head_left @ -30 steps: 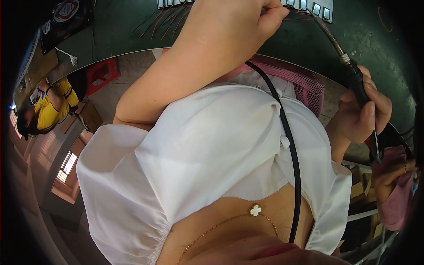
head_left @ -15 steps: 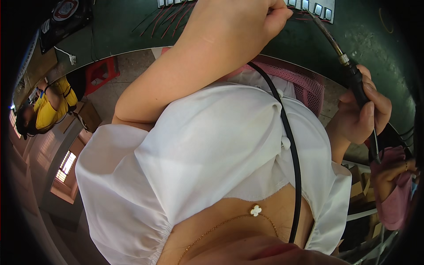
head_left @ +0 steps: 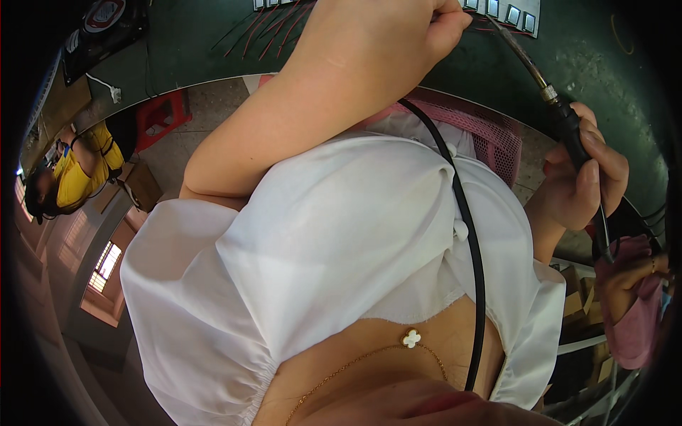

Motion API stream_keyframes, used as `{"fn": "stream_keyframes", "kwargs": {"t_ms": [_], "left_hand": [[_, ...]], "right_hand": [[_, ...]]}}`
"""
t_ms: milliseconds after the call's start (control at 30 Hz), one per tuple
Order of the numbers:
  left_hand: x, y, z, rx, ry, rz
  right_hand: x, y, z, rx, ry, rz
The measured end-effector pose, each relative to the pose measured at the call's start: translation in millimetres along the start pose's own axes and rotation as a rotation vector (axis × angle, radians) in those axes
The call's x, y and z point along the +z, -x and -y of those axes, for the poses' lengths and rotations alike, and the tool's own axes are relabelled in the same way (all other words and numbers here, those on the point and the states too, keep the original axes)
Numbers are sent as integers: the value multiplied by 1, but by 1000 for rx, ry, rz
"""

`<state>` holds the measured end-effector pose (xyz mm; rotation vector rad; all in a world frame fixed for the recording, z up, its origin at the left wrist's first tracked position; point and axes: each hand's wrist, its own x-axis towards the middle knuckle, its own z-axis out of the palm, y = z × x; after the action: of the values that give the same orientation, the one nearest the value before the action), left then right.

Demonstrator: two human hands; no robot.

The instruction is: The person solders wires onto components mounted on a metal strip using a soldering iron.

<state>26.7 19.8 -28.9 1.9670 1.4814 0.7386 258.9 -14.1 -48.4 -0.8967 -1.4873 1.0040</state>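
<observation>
Black soldering iron (head_left: pixel 568 128) gripped in right hand (head_left: pixel 579 181), tip toward left hand (head_left: pixel 398 28)

Matt black plastic soldering iron handle (head_left: pixel 572 131) in the right hand (head_left: pixel 582 181), metal shaft, scuffed matt green bench (head_left: pixel 590 57), soft white cloth blouse (head_left: pixel 341 241)

The right hand (head_left: pixel 582 177) is gripping a soldering iron (head_left: pixel 550 106) at the right, its tip reaching toward the left hand (head_left: pixel 398 28), which is sitting above the table (head_left: pixel 177 50) near small parts (head_left: pixel 508 13)
</observation>
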Motion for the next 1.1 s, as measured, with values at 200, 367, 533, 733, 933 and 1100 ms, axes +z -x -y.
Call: {"fn": "stream_keyframes", "kwargs": {"t_ms": [200,367,533,733,933,1100], "left_hand": [[1,0,1,2,10,-5],[-6,-5,-12,-7,-71,10],[-3,-6,-3,2,-50,6],[5,-1,0,-47,-66,8],[5,8,2,-33,-30,-21],[6,5,1,-45,-21,-7]], "right_hand": [[-12,-1,-4,-9,-154,31],[-15,-6,-6,8,-244,1],[-22,-15,1,14,-286,-109],[-40,-56,9,-71,-24,-214],[-46,-116,-10,25,74,-324],[-48,-151,-31,32,134,-284]]}}
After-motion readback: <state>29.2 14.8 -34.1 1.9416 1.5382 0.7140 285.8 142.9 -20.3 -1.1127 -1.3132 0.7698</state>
